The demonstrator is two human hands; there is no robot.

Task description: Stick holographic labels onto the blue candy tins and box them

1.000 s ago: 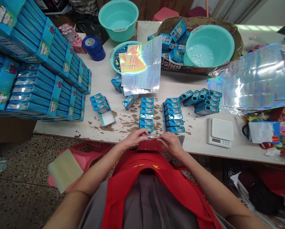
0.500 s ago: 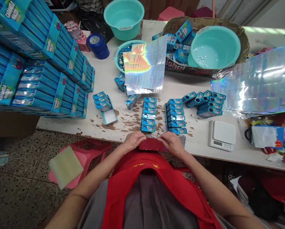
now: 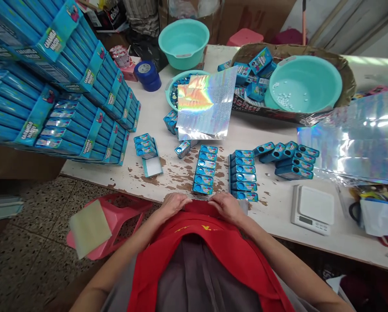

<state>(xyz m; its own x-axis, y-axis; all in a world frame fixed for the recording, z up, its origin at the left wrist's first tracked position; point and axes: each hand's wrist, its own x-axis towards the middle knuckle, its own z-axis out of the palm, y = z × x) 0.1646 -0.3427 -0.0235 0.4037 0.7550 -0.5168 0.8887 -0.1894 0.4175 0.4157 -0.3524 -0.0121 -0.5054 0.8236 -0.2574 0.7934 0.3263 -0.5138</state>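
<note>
At the front edge of the table, a shiny foil sheet (image 3: 199,206) spans both hands, its surface reflecting the red apron. My left hand (image 3: 175,204) pinches its left end between thumb and fingers. The other end is in the closed fingers of my right hand (image 3: 225,207), and a silvery corner shows past that hand. Just beyond the sheet stands a row of small blue boxes (image 3: 205,170) with round holes in their tops. To its right is a second row of blue boxes (image 3: 245,170) in an open tray.
Stacked blue display boxes (image 3: 93,117) rise at left. A partly filled tray (image 3: 153,167), holographic sheets (image 3: 210,104), a white scale (image 3: 314,207) and more holographic film (image 3: 359,138) lie on the table (image 3: 275,199). Turquoise basins (image 3: 183,41) and a carton (image 3: 278,110) stand behind; a pink stool (image 3: 122,216) is at left.
The view has shifted, so the table's things appear lower and farther right. Both hands keep hold of the foil sheet, now tilted so that less of its face shows.
</note>
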